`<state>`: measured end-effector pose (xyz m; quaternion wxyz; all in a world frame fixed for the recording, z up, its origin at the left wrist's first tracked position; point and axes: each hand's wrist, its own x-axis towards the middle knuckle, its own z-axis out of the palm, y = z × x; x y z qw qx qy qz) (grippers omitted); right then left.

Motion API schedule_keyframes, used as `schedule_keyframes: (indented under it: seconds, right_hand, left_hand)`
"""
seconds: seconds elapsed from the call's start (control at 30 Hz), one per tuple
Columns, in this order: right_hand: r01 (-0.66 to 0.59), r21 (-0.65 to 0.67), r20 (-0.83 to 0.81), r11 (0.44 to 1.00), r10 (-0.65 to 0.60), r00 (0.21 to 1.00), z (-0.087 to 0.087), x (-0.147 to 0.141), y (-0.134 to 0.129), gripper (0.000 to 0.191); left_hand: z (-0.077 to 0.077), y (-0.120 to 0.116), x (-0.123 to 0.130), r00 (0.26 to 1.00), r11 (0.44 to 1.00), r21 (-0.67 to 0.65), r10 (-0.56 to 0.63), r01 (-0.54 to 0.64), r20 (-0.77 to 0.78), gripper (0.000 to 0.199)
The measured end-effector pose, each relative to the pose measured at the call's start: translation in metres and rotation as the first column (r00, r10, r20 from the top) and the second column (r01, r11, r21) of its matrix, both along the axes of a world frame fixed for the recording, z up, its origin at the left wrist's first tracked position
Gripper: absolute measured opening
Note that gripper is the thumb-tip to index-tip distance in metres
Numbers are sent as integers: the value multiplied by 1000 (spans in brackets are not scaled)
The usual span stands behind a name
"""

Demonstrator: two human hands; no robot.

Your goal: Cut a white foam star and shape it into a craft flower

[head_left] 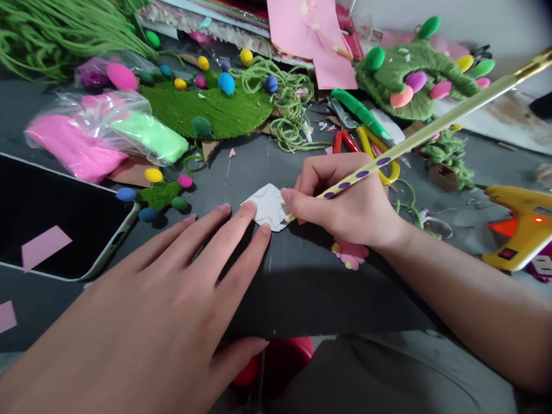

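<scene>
Head view: holding down white paper piece, left of glue gun, with spread, ungrasping left hand; pinching dotted pencil in right hand. Likely light, thin paper, easily slid or creased; best steadied by edges.

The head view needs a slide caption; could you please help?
Left hand touches small white paper piece; right hand holds yellow, purple-spotted pencil at its edge.
</scene>
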<state>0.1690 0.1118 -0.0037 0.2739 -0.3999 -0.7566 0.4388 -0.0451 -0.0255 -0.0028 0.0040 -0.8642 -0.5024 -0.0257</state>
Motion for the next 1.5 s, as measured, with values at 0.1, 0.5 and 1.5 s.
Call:
schedule_keyframes:
  seconds: [0.1, 0.5, 1.5]
  right_hand:
    - [22, -6, -60, 1000, -22, 998, -2, 0, 1, 38]
    - [-21, -5, -9, 1000, 21, 1000, -1, 0, -2, 38]
    - [50, 16, -42, 999, -49, 998, -3, -2, 1, 35]
  left_hand:
    - [0, 0, 1, 1000, 1000, -12, 2, -2, 3, 88]
    - [-3, -1, 0, 993, 997, -74, 43, -35, 114, 87]
    - [2, 0, 0, 996, 995, -80, 63, -58, 69, 94]
